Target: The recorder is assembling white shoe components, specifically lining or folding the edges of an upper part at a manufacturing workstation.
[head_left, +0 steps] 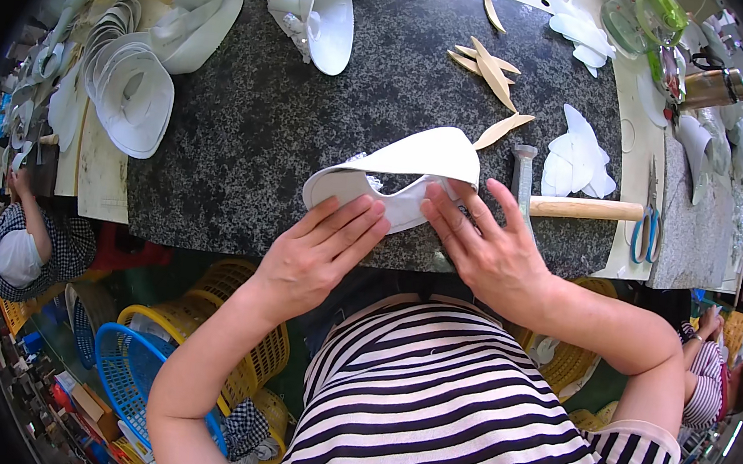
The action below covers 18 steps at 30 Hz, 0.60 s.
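Observation:
A white shoe upper [423,159] lies near the front of a black speckled slab, its opening facing me. My left hand [321,249] grips its near left side, fingers together over the edge and the thumb hidden. On the near right side, my right hand [491,244] has hold of the rim, with some fingertips reaching into the opening and the index finger raised apart. Just right of that hand, a hammer [584,209] rests with its metal head upright and its wooden handle pointing right. Several pale tan leaf-shaped pieces [494,76] are scattered beyond the upper.
Stacked white uppers [129,97] stand at the left, another [327,22] at the back. White cut pieces [578,158] lie on the slab's [220,128] right side. Blue-handled scissors [647,232] and a bottle [714,90] are farther right. Baskets [130,370] sit below; people work at both sides.

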Available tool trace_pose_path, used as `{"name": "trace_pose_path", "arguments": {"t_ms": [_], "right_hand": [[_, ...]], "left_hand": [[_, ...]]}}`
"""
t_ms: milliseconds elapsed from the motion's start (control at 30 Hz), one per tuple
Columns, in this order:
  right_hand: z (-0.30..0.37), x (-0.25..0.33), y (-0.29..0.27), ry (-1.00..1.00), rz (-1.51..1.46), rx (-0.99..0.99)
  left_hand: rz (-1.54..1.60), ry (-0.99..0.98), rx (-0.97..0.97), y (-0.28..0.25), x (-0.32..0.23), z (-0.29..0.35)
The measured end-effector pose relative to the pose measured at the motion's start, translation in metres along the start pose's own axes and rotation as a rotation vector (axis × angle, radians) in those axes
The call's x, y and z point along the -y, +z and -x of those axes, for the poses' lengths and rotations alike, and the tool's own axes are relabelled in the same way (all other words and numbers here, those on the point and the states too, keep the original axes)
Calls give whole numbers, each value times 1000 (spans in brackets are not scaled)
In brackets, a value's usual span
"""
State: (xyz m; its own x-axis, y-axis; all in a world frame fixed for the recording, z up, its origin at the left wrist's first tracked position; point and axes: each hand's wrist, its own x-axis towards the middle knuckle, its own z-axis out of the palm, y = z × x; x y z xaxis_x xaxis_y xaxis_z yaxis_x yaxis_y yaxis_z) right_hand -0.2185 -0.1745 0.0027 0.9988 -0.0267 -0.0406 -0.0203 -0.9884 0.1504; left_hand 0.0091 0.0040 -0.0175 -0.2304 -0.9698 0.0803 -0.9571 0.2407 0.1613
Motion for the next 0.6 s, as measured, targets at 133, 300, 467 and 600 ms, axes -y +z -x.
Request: {"name": "trace_pose_path", "arguments": {"t_ms": [133, 300, 467, 600], "right_hand": [[-8, 5, -3, -6, -68, 30], [-8, -2, -10, -19, 116, -35], [-35, -33, 0, -224, -33, -252], [-66, -70, -11, -436, -135, -363]], "left_hand": [[152, -68, 58, -3, 0, 9], [224, -132, 32, 3, -3, 22], [119, -159, -85, -12, -12, 18], [131, -415, -552, -37, 3, -18]]}}
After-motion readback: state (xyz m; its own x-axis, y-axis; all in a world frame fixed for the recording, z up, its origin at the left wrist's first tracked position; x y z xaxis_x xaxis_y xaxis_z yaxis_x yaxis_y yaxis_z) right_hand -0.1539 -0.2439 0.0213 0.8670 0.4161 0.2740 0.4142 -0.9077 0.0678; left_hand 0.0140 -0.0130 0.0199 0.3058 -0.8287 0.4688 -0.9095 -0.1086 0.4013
